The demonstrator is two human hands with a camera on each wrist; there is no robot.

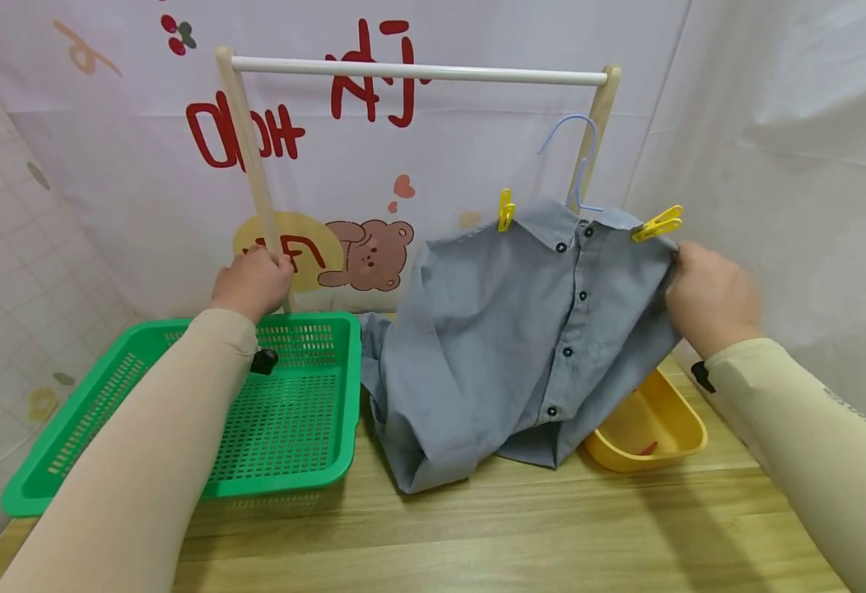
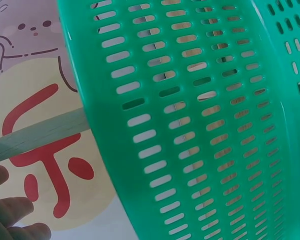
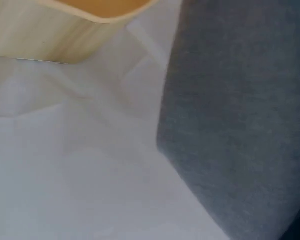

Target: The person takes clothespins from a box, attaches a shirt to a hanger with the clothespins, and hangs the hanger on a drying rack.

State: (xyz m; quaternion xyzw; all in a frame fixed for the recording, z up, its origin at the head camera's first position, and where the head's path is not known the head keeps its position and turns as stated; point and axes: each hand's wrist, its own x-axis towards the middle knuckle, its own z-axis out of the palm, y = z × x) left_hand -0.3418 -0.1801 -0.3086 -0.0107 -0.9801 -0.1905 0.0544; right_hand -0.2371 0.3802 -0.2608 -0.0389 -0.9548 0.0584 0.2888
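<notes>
A grey-blue button-up shirt (image 1: 492, 321) hangs over the table, a thin lavender hanger (image 1: 592, 161) rising from its collar. The hanger's hook is below the rack's white rod (image 1: 418, 71). One yellow clothespin (image 1: 505, 211) is clipped on one shoulder and another yellow clothespin (image 1: 658, 223) on the other. My right hand (image 1: 718, 292), slightly blurred, grips the shirt at the shoulder on the right; its fingertips are hidden. On the other side, my left hand (image 1: 253, 282) holds the rack's left wooden post (image 1: 251, 156) just above the green basket. Fingers (image 2: 12, 210) show beside that post in the left wrist view.
The green slotted basket (image 1: 350, 412) stands under my left forearm. A yellow basket (image 1: 688, 424), partly behind the shirt, holds a small red thing. The right wooden post (image 1: 603, 107) is partly covered by the shirt. Printed white cloth (image 1: 477, 148) forms the backdrop.
</notes>
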